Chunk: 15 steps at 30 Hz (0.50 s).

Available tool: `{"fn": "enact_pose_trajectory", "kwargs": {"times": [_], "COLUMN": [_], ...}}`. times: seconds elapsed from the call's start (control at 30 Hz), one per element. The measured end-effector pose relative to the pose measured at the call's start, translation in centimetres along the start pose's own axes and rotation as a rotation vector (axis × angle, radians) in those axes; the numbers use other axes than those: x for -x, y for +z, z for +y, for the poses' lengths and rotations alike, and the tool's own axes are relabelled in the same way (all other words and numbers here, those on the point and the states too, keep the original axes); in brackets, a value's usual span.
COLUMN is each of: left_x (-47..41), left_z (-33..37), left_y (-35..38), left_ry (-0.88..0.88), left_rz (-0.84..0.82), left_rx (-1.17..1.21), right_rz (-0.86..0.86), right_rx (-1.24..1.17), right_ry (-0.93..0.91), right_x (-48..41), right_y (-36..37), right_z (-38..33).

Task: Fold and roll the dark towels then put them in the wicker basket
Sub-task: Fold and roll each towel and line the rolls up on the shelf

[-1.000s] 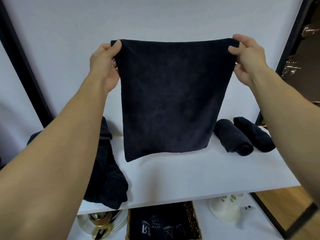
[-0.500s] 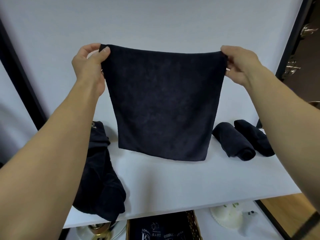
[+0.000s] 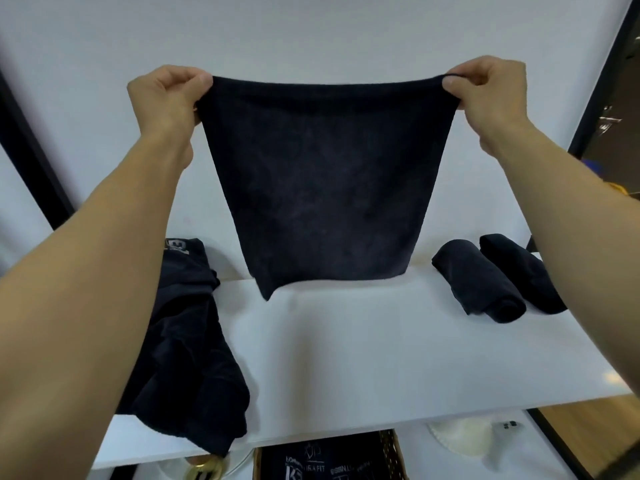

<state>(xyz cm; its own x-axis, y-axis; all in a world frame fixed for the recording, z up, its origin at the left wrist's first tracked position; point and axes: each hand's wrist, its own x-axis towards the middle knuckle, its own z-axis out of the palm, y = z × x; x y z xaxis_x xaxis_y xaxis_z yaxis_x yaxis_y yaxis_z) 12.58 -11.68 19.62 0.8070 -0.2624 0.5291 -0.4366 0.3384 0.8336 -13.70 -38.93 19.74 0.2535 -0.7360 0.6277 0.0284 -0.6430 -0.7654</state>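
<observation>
Both hands, left (image 3: 164, 98) and right (image 3: 488, 95), pinch the towel's (image 3: 325, 188) top corners, spread for folding; next, lay it on the shelf (image 3: 363, 355).

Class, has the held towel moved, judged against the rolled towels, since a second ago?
Yes. The towel hangs higher against the rolled towels than before: lifted, or pushed back.

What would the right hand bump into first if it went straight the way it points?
Probably the white wall; nothing else shows ahead of the right hand, though depth is hard to judge.
</observation>
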Motion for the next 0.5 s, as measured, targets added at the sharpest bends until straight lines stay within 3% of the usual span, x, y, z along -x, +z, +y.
{"fn": "enact_pose_trajectory", "kwargs": {"times": [0.13,0.27,0.5], "left_x": [1.6,4.9,13.1], "left_z": [1.3,1.7,-2.9], "left_y": [-0.6,-3.0,-7.8], "left_ry": [0.032,0.015,-0.001], "left_rz": [-0.035,-0.147,-0.182], "left_rx": [0.068,0.146,-0.159], "right_rz": [0.008,-0.122,-0.385], "right_rx": [-0.001,-0.140,-0.277], "right_ry": [-0.039,0.027,0.263], "right_x": [1.4,4.5,12.5], "right_y": [-1.2,-3.3,-6.2], "right_z": [-1.0,-1.5,1.9]}}
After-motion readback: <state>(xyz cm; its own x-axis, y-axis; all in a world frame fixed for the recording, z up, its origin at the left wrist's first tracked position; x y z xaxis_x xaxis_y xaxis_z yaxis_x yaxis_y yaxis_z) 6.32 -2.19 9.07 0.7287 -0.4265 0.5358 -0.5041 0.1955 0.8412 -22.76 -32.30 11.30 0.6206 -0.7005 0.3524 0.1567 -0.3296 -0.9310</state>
